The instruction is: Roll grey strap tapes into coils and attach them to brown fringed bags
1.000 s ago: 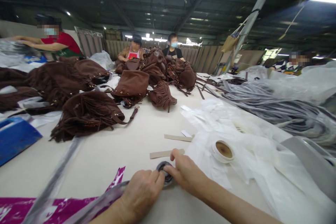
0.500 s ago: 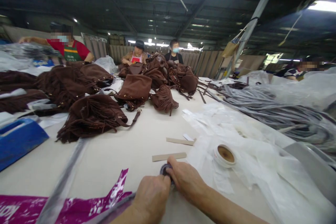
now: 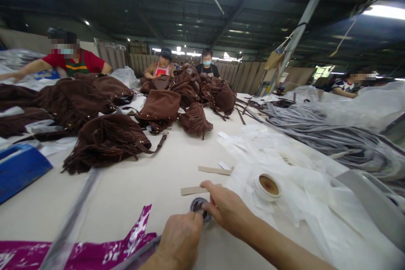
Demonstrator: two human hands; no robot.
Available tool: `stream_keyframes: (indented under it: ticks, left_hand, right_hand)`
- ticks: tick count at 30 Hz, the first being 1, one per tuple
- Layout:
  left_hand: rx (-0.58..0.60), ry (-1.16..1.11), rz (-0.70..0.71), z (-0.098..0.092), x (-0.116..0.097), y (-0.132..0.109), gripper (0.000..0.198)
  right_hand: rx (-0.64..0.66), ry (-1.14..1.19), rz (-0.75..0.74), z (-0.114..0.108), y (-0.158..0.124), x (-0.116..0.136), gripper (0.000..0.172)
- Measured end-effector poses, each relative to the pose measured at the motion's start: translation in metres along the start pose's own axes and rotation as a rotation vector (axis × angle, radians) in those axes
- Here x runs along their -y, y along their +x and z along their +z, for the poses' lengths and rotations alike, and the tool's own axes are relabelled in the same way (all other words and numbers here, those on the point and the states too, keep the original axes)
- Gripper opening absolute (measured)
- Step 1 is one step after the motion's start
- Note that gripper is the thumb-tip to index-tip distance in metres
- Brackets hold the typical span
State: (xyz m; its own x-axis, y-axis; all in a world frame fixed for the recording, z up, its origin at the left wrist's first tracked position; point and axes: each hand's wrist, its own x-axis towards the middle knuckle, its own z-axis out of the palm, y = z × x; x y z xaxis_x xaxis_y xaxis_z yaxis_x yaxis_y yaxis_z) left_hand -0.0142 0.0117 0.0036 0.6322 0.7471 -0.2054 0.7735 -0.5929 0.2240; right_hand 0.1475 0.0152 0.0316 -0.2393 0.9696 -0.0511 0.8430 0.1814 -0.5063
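Note:
A small coil (image 3: 196,203) of dark strap, wrapped in greyish film, stands on the table right in front of me. My left hand (image 3: 182,236) is closed on the coil's near left side, its fingers curled and partly hidden. A grey film-wrapped strap (image 3: 139,256) runs from under that hand to the lower left. At the coil's right edge is my right hand (image 3: 228,207), thumb touching the coil and index finger stretched out beyond it; its other fingers are hidden. Just behind the coil lies a flat beige strip (image 3: 190,190).
A roll of tape (image 3: 267,187) rests on white film (image 3: 303,202) to the right. Brown fringed bags (image 3: 109,141) are heaped at left and centre. Purple plastic (image 3: 95,254) and a blue holder (image 3: 22,173) lie left. Grey wrapped straps (image 3: 332,135) fill the right; several people work behind.
My right index finger has lifted off the coil and straightened, so more of the coil shows. The left hand stays by the coil. The co-worker in red has lowered an outstretched arm.

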Motion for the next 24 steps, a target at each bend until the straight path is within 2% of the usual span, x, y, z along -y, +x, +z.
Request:
stream_keyframes:
  ticks: [3, 4, 7, 11, 15, 17, 20, 22, 24]
  left_hand:
    - [-0.024, -0.018, 0.001, 0.003, -0.002, -0.001, 0.029]
    - [-0.032, -0.021, 0.013, 0.004, -0.002, -0.001, 0.031]
    - [-0.044, -0.024, 0.028, 0.007, -0.002, 0.0, 0.036]
    - [-0.034, -0.036, 0.031, 0.01, 0.003, 0.001, 0.034]
    - [-0.066, -0.102, 0.091, 0.011, 0.012, -0.002, 0.022]
    - [-0.059, -0.156, 0.112, 0.007, 0.016, -0.004, 0.019]
    - [-0.026, -0.244, 0.113, -0.006, 0.021, -0.006, 0.024]
    - [-0.011, -0.274, 0.083, -0.014, 0.023, -0.006, 0.033]
    - [-0.001, -0.253, 0.066, -0.017, 0.025, -0.005, 0.036]
  right_hand:
    - [-0.032, 0.024, -0.277, 0.0, -0.02, -0.003, 0.023]
    - [-0.014, 0.052, -0.324, 0.003, -0.025, -0.005, 0.024]
    - [0.031, 0.086, -0.278, 0.016, -0.029, -0.01, 0.035]
    - [0.022, 0.131, -0.239, 0.029, -0.019, -0.013, 0.041]
    - [0.022, 0.257, -0.229, 0.03, -0.012, -0.022, 0.03]
    - [0.026, 0.299, -0.239, 0.03, -0.011, -0.027, 0.024]
    - [0.046, 0.375, -0.261, 0.029, -0.011, -0.034, 0.03]
    - [0.053, 0.355, -0.27, 0.028, -0.011, -0.035, 0.032]
    - [0.075, 0.284, -0.317, 0.026, -0.012, -0.034, 0.027]
